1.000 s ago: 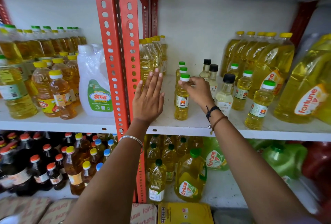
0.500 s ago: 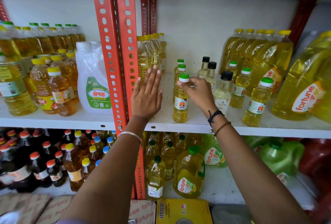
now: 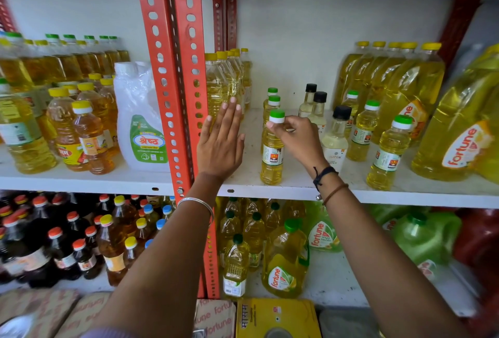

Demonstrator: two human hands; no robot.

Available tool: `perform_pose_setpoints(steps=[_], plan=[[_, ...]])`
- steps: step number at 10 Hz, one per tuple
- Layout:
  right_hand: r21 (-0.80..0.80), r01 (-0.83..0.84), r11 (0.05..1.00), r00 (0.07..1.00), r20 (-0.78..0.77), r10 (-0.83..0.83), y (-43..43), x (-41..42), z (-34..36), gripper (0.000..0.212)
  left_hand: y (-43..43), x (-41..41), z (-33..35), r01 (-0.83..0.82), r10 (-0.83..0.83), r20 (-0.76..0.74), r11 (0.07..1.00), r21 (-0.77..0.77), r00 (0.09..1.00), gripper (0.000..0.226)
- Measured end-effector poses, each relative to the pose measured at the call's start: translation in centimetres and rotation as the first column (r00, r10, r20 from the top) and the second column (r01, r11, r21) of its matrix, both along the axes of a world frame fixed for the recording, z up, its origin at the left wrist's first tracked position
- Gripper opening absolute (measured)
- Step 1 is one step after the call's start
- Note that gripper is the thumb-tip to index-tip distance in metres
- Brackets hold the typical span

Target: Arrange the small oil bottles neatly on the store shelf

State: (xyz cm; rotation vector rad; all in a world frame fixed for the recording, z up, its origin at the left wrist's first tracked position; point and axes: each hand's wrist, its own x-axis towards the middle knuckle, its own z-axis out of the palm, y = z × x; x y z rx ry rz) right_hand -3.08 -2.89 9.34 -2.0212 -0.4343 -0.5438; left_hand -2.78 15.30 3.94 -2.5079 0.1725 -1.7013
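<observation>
A small green-capped oil bottle (image 3: pixel 272 154) stands upright near the front of the white shelf (image 3: pixel 297 189), first in a row with two more green-capped bottles (image 3: pixel 273 101) behind it. My right hand (image 3: pixel 294 137) pinches its cap from the right. My left hand (image 3: pixel 220 143) lies flat and open on the shelf to the bottle's left, fingertips against a tall yellow-capped bottle (image 3: pixel 216 86). Three black-capped bottles (image 3: pixel 336 137) form a row to the right. Further right stands another row of green-capped bottles (image 3: pixel 387 154).
Orange slotted uprights (image 3: pixel 172 75) split the shelf. Large Fortune jugs (image 3: pixel 459 132) fill the right end. A white jug (image 3: pixel 140 118) and amber bottles (image 3: pixel 89 137) sit left of the uprights. The lower shelf holds dark bottles (image 3: pixel 59 245) and more oil jugs (image 3: pixel 285 259).
Almost nothing has moved. My right hand keeps its pinch on the front bottle's cap and my left hand stays flat on the shelf; only the camera shifted slightly.
</observation>
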Motion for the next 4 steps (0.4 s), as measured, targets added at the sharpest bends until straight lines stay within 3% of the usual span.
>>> perform_pose_setpoints(steps=[2,3,4], plan=[[0.0,0.006,1.0,1.0,-0.017,-0.006,0.0,-0.8,-0.2,0.035,-0.2,-0.3,0.3,0.004,-0.005,-0.033,1.0,-0.026,0.999,0.057],[0.007,0.048,0.999,0.997,0.06,-0.048,-0.4,-1.4,-0.8,0.04,-0.3,-0.3,0.0,0.007,-0.008,-0.018,0.999,-0.044,1.0,0.057],[0.024,0.111,0.994,0.961,0.253,-0.113,-1.5,-2.3,-0.8,0.045,-1.2,-0.8,0.4,0.023,-0.024,-0.009,0.986,-0.167,1.0,0.057]])
